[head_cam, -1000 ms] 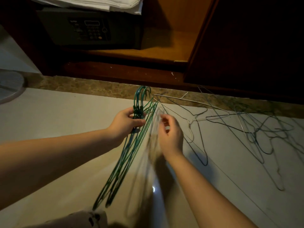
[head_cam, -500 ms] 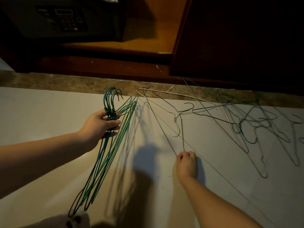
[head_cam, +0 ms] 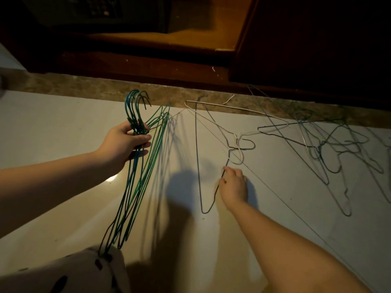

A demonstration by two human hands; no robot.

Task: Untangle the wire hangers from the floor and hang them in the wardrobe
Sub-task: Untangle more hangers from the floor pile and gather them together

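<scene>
My left hand (head_cam: 124, 142) grips a bundle of green and blue wire hangers (head_cam: 138, 166) by their necks, hooks pointing up, bodies hanging down toward my knee. My right hand (head_cam: 233, 187) is low over the pale floor and pinches the wire of a dark hanger (head_cam: 197, 166) lying flat there. A white hanger (head_cam: 239, 109) lies across that dark one, their hooks overlapping. Further right, a tangle of several thin green and grey hangers (head_cam: 330, 144) lies on the floor. The wardrobe (head_cam: 190, 37) stands open just behind.
A dark safe (head_cam: 95, 11) sits on the wardrobe's wooden shelf at top left. A dark wardrobe door (head_cam: 317, 39) stands at right. A brown stone strip (head_cam: 84, 87) edges the floor. My patterned clothing (head_cam: 84, 271) shows at bottom left.
My right hand left the held bundle, dropped to the floor and took hold of the dark hanger's wire. My left hand stayed raised with the bundle. The view tilted down and right.
</scene>
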